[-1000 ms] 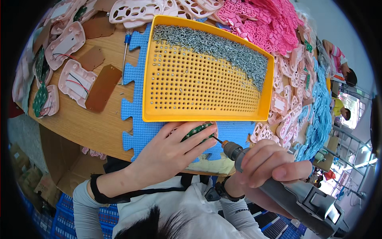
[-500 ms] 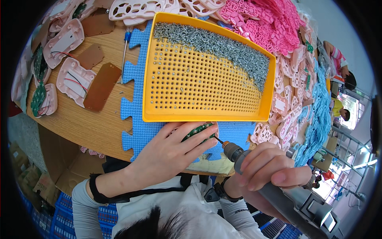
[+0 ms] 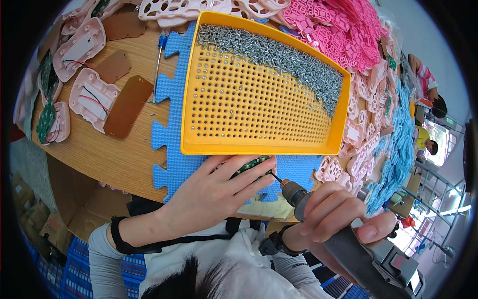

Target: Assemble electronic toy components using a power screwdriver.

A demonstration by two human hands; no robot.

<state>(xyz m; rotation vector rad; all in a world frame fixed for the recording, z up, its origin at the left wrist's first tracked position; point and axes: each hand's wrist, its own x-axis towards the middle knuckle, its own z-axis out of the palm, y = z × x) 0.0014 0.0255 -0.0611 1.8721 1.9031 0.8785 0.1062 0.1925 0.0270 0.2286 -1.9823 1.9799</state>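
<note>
My left hand (image 3: 206,192) curls over a green circuit board (image 3: 253,165) that sits in a small pale pink shell, holding both at the front edge of the yellow tray. Part of the board shows between the fingers; the rest is hidden. My right hand (image 3: 336,214) is wrapped round a grey electric screwdriver (image 3: 295,193), its thin dark bit pointing at the board's right end by my left fingertips. Whether the bit touches a screw I cannot tell. Just beyond the hands is the yellow perforated tray (image 3: 259,150), with loose silver screws (image 3: 279,59) heaped along its far side.
Blue foam mat (image 3: 172,134) lies under the tray. To the left are pink shells with wires (image 3: 89,97), brown boards (image 3: 128,107) and a blue-handled screwdriver (image 3: 160,65). Bright pink parts (image 3: 338,30), pale pink parts (image 3: 332,169) and light blue parts (image 3: 396,149) pile up right. People sit farther off.
The right hand and screwdriver sit slightly lower and to the right, with the bit still beside the board. The left hand keeps its hold; the whole view has shifted a little.
</note>
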